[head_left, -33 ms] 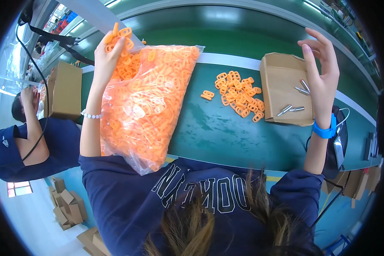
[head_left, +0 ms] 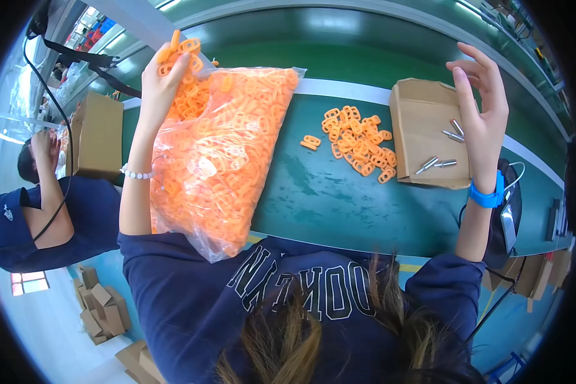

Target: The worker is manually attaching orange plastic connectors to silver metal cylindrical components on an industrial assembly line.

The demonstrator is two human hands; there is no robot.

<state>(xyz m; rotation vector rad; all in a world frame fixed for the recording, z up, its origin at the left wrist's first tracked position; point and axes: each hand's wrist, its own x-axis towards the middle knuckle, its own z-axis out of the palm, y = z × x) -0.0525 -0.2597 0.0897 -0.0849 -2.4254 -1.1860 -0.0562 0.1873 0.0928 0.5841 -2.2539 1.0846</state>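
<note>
My left hand (head_left: 164, 75) is raised at the far left end of a clear plastic bag (head_left: 217, 153) packed with orange plastic pieces. Its fingers are closed round several small orange two-holed links (head_left: 189, 46), above loose ones at the bag's open mouth. My right hand (head_left: 486, 89) hovers at the right edge of a shallow cardboard box (head_left: 422, 115), fingers apart and lightly bent, with nothing visible in it. Several metal pins (head_left: 446, 164) lie inside the box. Left of the box is a loose pile of orange links (head_left: 358, 141), with a couple more links (head_left: 311, 142) set apart.
Everything lies on a green work surface (head_left: 313, 205) with a pale strip across it. A co-worker (head_left: 64, 217) in dark blue is at the left, near a larger cardboard box (head_left: 98, 134). A black cable hangs at the left. A dark pouch (head_left: 502, 224) sits beyond my right wrist.
</note>
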